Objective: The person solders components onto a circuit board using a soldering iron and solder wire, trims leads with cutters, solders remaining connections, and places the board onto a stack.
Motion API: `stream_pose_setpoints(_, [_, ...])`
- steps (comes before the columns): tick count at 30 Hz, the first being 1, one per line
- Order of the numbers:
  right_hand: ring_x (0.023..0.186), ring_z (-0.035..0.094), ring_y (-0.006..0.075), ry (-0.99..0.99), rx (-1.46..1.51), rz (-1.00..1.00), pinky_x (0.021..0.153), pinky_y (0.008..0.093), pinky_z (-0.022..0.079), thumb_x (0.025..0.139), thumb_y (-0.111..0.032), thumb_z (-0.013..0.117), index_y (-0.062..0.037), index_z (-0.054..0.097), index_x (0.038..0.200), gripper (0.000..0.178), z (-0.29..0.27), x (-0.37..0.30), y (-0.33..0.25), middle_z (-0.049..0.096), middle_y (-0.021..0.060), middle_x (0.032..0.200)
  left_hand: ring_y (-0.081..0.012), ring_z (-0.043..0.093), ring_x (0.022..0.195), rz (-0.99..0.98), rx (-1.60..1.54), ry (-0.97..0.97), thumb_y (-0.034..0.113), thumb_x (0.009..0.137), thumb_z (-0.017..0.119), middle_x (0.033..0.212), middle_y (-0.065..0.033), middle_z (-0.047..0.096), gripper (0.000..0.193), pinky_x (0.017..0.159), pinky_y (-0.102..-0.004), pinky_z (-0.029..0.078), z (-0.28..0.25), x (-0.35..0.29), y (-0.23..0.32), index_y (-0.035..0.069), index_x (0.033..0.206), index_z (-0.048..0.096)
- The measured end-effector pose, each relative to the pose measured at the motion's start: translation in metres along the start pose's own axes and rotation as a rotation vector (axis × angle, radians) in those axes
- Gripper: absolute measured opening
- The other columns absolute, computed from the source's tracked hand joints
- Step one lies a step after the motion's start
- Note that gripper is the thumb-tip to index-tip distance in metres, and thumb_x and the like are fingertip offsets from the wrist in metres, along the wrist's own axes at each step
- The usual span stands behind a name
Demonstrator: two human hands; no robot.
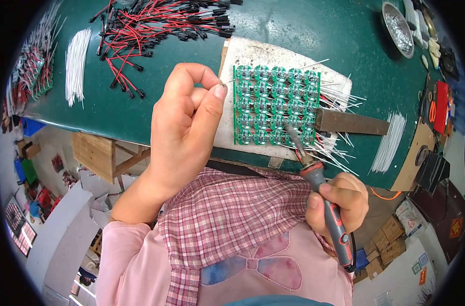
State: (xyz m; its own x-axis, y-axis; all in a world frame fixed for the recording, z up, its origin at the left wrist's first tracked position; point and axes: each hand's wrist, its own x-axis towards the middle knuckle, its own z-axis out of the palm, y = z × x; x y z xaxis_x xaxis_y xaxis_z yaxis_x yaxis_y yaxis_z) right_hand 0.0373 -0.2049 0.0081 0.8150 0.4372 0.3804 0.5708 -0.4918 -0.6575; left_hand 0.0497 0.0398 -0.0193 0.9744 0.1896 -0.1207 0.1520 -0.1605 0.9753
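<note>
Clock directions are read from the centre of the circuit-board panel, with 12 o'clock pointing away from you. Nearest, at 5 o'clock, your right hand [348, 196] has its fingers clamped around the handle of a soldering iron [315, 177]; the tip lies over the panel's near edge, and whether it makes contact cannot be told. At 9 o'clock, your left hand [184, 117] holds thumb and index finger together on a thin wire [231, 81] that points toward the panel. The green circuit-board panel [278, 106], a grid of small boards, lies on a pale, stained slab [253, 51] upon the green tabletop [278, 23]. A flat metal bar [355, 123] extends from its edge toward 3 o'clock, with a white wire bundle [389, 143] beyond. Farther off lie a second white bundle [78, 69] between 9 and 10, red-and-black connector leads [151, 23] at 10, and a metal bowl [397, 30] at 2.
</note>
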Motion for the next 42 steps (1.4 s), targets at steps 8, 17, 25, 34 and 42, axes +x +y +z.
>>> stream_pose_setpoints(8, [0.042,0.048,0.0174,0.037,0.044,0.048,0.041,0.0296,0.037,0.07,-0.008,0.075,-0.0041,0.056,0.087,0.026,-0.007,-0.009,0.006,0.05,0.0029,0.057,-0.0021,0.037,0.05,0.04,0.057,-0.075,0.005,0.094,0.055,0.054,0.0025,0.044,0.008,0.047,-0.0209,0.03,0.016,-0.009,0.001,0.001,0.097,0.048])
stream_pose_setpoints(17, [0.043,0.048,0.0178,0.04,-0.015,0.112,0.041,0.0305,0.035,0.068,-0.004,0.076,-0.0044,0.056,0.087,0.028,-0.011,-0.013,0.006,0.048,0.0028,0.055,-0.0238,0.061,0.054,0.361,0.495,-0.103,0.009,0.082,0.066,0.06,-0.0058,0.059,0.008,0.049,-0.035,0.046,0.053,-0.001,0.004,0.009,0.082,0.058])
stream_pose_setpoints(25, [0.044,0.05,0.0184,0.059,0.027,0.088,0.042,0.0303,0.036,0.067,-0.005,0.077,-0.0046,0.057,0.088,0.029,-0.007,-0.014,0.013,0.051,0.0029,0.056,-0.0234,0.062,0.054,0.359,0.512,-0.114,0.008,0.081,0.067,0.061,-0.0057,0.06,0.009,0.049,-0.0347,0.046,0.058,-0.003,0.001,0.008,0.081,0.058])
stream_pose_setpoints(34, [0.045,0.051,0.0184,0.031,0.023,0.083,0.042,0.03,0.038,0.066,-0.005,0.078,-0.0055,0.058,0.087,0.029,-0.005,-0.014,0.015,0.051,0.0032,0.057,-0.023,0.063,0.055,0.416,0.549,-0.107,0.009,0.081,0.067,0.062,-0.0058,0.06,0.009,0.05,-0.034,0.047,0.062,-0.002,-0.002,0.008,0.081,0.058])
stream_pose_setpoints(42, [0.043,0.047,0.0176,0.056,0.005,0.064,0.041,0.0299,0.036,0.071,-0.009,0.074,-0.0054,0.055,0.088,0.026,-0.018,-0.018,0.01,0.049,0.0025,0.054,-0.0231,0.06,0.052,0.265,0.427,-0.146,0.006,0.081,0.066,0.059,-0.0064,0.058,0.009,0.047,-0.0348,0.044,0.047,-0.008,0.004,0.007,0.084,0.058])
